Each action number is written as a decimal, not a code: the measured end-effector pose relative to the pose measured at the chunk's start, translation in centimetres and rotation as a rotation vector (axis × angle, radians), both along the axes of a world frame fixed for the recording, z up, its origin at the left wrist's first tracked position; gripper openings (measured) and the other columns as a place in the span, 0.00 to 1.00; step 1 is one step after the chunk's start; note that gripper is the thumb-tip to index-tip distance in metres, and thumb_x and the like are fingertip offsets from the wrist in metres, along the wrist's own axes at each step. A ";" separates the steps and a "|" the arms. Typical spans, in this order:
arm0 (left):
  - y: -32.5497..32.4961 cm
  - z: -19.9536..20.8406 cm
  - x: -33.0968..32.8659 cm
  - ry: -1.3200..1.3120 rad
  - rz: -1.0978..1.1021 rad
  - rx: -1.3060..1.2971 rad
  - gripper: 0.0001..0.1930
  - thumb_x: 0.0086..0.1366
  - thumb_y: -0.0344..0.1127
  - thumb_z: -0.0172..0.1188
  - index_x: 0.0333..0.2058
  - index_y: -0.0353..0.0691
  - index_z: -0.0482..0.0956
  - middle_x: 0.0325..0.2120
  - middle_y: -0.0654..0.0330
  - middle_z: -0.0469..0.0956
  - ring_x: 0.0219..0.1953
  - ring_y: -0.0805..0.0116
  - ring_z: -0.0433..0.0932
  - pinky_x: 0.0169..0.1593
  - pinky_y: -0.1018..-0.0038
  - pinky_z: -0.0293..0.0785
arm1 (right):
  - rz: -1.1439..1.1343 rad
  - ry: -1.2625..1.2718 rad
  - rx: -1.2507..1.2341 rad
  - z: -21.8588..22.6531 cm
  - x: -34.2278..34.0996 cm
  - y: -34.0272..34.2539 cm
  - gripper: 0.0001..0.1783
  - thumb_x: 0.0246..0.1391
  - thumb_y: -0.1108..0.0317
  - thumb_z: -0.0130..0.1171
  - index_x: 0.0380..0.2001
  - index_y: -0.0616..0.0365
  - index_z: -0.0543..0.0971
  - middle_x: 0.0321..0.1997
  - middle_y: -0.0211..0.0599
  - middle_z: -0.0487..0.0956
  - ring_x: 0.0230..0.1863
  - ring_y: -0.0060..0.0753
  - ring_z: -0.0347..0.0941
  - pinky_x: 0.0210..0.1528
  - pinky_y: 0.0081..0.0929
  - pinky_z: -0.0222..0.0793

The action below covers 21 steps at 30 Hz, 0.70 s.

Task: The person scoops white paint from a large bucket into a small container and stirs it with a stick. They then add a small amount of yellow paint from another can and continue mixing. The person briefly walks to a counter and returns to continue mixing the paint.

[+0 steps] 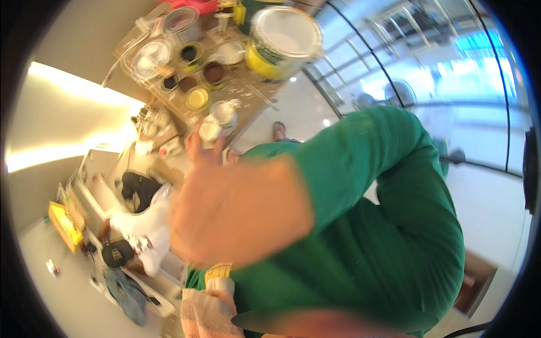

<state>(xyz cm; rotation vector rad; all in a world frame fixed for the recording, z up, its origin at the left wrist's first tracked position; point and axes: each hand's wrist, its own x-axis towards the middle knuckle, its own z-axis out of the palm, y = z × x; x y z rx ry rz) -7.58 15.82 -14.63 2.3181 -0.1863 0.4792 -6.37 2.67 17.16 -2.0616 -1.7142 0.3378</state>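
My right arm (360, 152), in a green sleeve, bends in from the right and crosses in front of me. The back of my right hand (236, 208) is large and smeared by motion. Its thumb and fingers seem to close around a small cream-topped tin (210, 129) by the table's near edge. Just behind that stands another small tin (225, 112) with white inside. Low in the picture, my left hand (208, 312) appears wrapped around a white object with a yellow top (218, 272). Blur hides what this object is.
The wooden table (256, 101) carries a big yellow-and-green paint bucket (262, 59) and several open tins, including a yellow one (198, 98). To the left, a person (149, 225) in white with a black cap is near a shelf. A black-framed railing (389, 67) runs at right.
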 end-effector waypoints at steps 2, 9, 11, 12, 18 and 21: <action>-2.8 -1.3 1.4 0.119 0.006 -0.249 0.31 0.59 0.39 0.79 0.60 0.37 0.82 0.50 0.50 0.86 0.56 0.47 0.76 0.61 0.56 0.72 | -0.003 -0.048 0.174 1.0 -1.5 3.1 0.06 0.44 0.58 0.70 0.25 0.44 0.89 0.25 0.31 0.84 0.32 0.40 0.84 0.28 0.45 0.77; -5.9 -3.0 2.3 0.140 0.123 -0.088 0.33 0.56 0.38 0.82 0.60 0.36 0.83 0.50 0.47 0.84 0.55 0.48 0.76 0.61 0.56 0.72 | 0.036 0.139 -0.133 4.2 0.0 -1.9 0.14 0.38 0.57 0.68 0.26 0.54 0.89 0.22 0.35 0.79 0.33 0.42 0.81 0.28 0.47 0.74; -6.1 -3.4 1.7 0.113 0.167 -0.071 0.34 0.55 0.38 0.82 0.60 0.36 0.83 0.51 0.47 0.84 0.55 0.49 0.76 0.61 0.56 0.72 | -0.265 0.044 -0.027 4.8 -2.0 -7.1 0.13 0.40 0.60 0.67 0.27 0.57 0.89 0.21 0.36 0.79 0.32 0.42 0.81 0.28 0.49 0.74; -6.3 -3.6 1.4 0.190 0.239 -0.080 0.34 0.54 0.39 0.83 0.59 0.37 0.83 0.53 0.48 0.83 0.56 0.48 0.76 0.61 0.56 0.72 | -0.478 0.016 0.061 4.7 -2.7 -10.5 0.12 0.42 0.62 0.66 0.27 0.57 0.88 0.21 0.38 0.80 0.31 0.42 0.81 0.28 0.52 0.74; -6.9 -4.4 -0.1 0.197 0.319 0.120 0.41 0.54 0.42 0.83 0.65 0.38 0.77 0.59 0.47 0.79 0.62 0.44 0.72 0.67 0.52 0.67 | -0.415 0.357 0.246 -8.3 3.3 -31.9 0.20 0.64 0.54 0.64 0.50 0.58 0.85 0.39 0.48 0.86 0.39 0.52 0.84 0.43 0.44 0.80; -8.0 -3.4 -2.4 0.209 0.455 0.244 0.45 0.56 0.44 0.82 0.70 0.36 0.72 0.63 0.45 0.77 0.66 0.41 0.69 0.71 0.51 0.63 | -0.701 0.447 -0.087 -14.7 6.6 -40.1 0.27 0.64 0.49 0.65 0.58 0.55 0.84 0.43 0.49 0.88 0.46 0.57 0.83 0.51 0.50 0.78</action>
